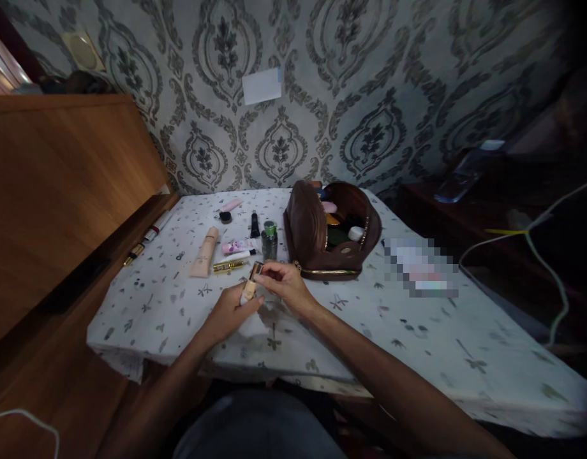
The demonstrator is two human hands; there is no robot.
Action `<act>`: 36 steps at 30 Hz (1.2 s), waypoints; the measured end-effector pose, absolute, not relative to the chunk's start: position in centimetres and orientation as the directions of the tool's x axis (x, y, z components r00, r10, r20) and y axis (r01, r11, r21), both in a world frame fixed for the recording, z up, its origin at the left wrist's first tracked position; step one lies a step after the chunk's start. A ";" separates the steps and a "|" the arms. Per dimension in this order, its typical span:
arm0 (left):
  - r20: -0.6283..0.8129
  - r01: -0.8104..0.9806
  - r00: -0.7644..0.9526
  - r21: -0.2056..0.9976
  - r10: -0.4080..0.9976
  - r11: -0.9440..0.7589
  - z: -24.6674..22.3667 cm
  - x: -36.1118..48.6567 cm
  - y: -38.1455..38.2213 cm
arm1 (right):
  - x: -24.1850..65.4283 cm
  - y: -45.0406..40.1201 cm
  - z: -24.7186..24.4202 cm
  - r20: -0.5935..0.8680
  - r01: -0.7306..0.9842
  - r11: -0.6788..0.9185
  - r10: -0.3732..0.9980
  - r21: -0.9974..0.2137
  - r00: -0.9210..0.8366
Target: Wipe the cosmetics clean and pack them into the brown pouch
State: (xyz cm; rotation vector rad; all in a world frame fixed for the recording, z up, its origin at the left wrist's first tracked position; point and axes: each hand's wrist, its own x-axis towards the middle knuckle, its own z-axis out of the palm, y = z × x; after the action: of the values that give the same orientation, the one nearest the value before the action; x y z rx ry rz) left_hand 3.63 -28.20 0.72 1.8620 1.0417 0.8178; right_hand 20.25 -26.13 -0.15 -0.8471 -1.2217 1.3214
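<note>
A small beige bottle with a dark, shiny cap is held tilted between my two hands, above the front part of the cloth-covered table. My left hand is wrapped round its lower body, where a bit of white shows. The fingers of my right hand pinch the cap at the top. Just beyond the hands stands a green-capped bottle. A gold tube lies to the left of the cap, near a white tube with a black cap.
An open brown bag with cosmetics inside stands right of centre. A beige tube, a pink-and-white tube, a black tube and a round black jar lie on the patterned cloth. A blurred-out flat item lies at right.
</note>
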 end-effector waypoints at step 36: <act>0.316 0.406 0.223 0.830 0.922 -0.383 3.6 -0.3 -26.0 | 20.7 -26.9 -0.2 0.381 0.172 0.485 0.823 -0.857 -0.421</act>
State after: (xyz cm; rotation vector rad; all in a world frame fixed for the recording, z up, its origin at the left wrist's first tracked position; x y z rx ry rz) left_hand -0.29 -25.99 3.65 1.8998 1.2212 1.1051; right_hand 20.70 -26.88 -0.15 -0.8300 -1.8779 0.9611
